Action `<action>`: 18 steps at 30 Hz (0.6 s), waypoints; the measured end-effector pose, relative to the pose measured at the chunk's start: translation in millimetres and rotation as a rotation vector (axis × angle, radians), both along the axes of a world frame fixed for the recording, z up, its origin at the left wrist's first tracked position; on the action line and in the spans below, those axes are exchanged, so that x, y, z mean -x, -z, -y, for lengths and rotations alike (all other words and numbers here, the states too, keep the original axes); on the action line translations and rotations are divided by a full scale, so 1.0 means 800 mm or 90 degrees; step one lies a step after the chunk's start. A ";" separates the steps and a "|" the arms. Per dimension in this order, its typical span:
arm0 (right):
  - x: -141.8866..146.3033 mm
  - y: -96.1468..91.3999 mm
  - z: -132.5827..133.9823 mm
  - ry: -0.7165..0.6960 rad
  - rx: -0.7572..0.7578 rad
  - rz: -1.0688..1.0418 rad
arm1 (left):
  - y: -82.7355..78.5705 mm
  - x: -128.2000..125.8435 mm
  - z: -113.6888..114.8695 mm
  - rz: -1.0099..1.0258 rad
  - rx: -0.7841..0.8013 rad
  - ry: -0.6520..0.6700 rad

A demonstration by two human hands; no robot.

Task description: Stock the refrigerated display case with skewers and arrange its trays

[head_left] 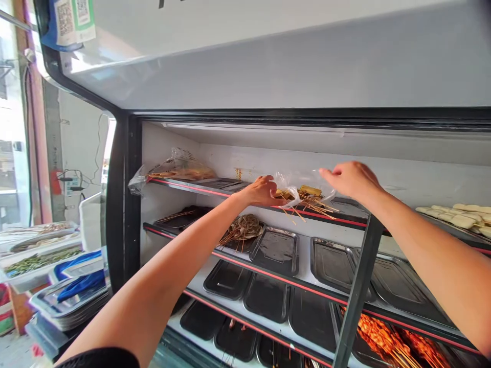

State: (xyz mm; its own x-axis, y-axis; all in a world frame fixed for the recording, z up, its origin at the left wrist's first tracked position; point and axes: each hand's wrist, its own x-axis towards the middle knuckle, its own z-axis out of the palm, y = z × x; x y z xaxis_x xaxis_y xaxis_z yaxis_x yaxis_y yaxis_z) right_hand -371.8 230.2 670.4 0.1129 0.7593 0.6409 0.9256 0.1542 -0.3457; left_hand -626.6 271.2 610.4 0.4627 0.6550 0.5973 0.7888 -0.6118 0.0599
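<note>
Plastic film [294,197] left of the post [358,291] only partly covers the skewers [310,190], so the covering looks unfinished; the left hand [263,191] pinches it, while the right hand [351,179] hangs apart, its grip unclear. Trays [276,250] flank the post lower down, red meat [383,332] lies to its right, and the post itself may hamper the right arm [425,245].

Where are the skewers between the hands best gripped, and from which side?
Probably by the bare stick ends, from the front: they poke out over the shelf edge, toward the camera, while the yellow food sits farther back, near bunched clear plastic.
</note>
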 end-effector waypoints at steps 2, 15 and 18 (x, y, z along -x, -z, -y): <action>0.013 0.010 0.017 -0.023 0.213 0.003 | 0.003 0.003 0.011 -0.009 0.020 -0.039; 0.067 0.007 0.029 -0.119 0.530 -0.012 | 0.021 -0.030 0.005 0.413 0.083 0.035; 0.064 0.006 0.028 -0.103 0.549 -0.023 | 0.017 -0.038 -0.004 0.608 0.163 0.085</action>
